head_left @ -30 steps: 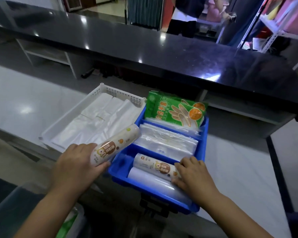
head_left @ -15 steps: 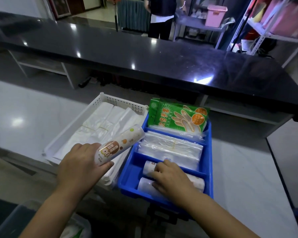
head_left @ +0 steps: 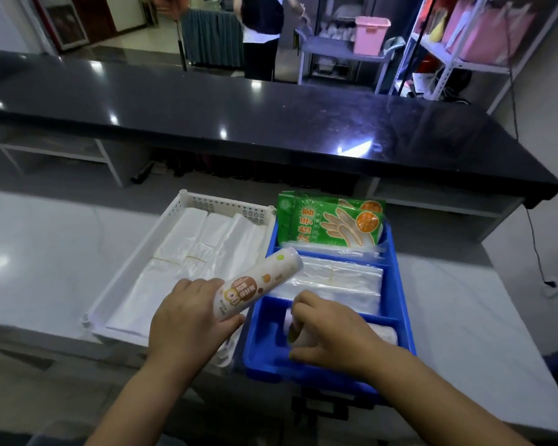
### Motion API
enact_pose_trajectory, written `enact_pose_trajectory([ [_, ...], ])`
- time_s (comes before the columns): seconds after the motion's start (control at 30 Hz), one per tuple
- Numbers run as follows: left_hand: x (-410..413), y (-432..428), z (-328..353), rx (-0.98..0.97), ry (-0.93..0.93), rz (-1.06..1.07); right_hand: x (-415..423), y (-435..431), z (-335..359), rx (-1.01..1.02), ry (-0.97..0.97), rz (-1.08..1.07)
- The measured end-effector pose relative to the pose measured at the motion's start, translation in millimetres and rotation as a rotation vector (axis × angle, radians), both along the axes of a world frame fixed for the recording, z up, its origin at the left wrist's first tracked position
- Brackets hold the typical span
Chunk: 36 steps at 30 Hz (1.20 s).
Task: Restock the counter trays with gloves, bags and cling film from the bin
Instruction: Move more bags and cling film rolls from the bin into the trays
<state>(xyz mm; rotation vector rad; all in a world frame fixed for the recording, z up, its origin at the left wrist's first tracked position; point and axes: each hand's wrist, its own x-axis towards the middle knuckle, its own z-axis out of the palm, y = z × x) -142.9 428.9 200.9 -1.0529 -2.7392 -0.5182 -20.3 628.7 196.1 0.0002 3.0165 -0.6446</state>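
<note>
My left hand [head_left: 187,320] grips a white cling film roll [head_left: 258,284], tilted with its far end over the left wall of the blue tray [head_left: 401,284]. My right hand [head_left: 329,333] is closed over cling film rolls [head_left: 382,333] lying in the tray's near compartment. Clear bags [head_left: 335,278] fill the middle compartment. Green glove packets [head_left: 329,220] lean in the far compartment. A white perforated tray [head_left: 181,204] with folded white bags [head_left: 187,249] sits to the left, touching the blue tray.
Both trays stand on a pale counter [head_left: 464,317] near its front edge. A black raised counter top [head_left: 271,123] runs across behind them. A person [head_left: 261,37] stands beyond it near a cart with a pink bin [head_left: 371,33]. Shelving [head_left: 464,43] is at the far right.
My right hand has slid left along the rolls in the near compartment. My left hand has carried its roll right, closer to the blue tray. The camera has tilted up.
</note>
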Motion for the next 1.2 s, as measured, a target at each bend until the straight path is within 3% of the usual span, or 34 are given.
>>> enact_pose_trajectory([
  [0.2, -2.0, 24.1, -6.3, -0.010, -0.058, -0.119, 52.0, 23.0, 14.0, -0.225, 0.444, -0.444],
  [0.33, 2.7, 43.6, -8.4, -0.017, -0.143, -0.205, 74.1, 26.9, 1.4, -0.395, 0.434, -0.639],
  [0.53, 7.9, 66.7, -10.2, -0.070, -0.202, -0.346, 96.8, 25.1, -20.2, -0.400, 0.308, -0.700],
  [0.67, 7.2, 73.3, -17.3, -0.154, -0.239, -0.467, 103.4, 32.9, 4.6, -0.576, 0.522, -0.794],
  [0.83, 18.7, 88.5, -35.2, -0.225, -0.348, -0.617, 104.3, 47.0, 44.2, -0.553, 0.745, -0.874],
  [0.97, 26.6, 103.4, -53.4, -0.232, -0.391, -0.709, 110.4, 52.9, 43.7, -0.537, 0.779, -0.937],
  [1.2, 38.2, 110.1, -66.4, -0.212, -0.423, -0.637, 116.2, 52.3, 30.5, -0.544, 0.774, -0.981],
])
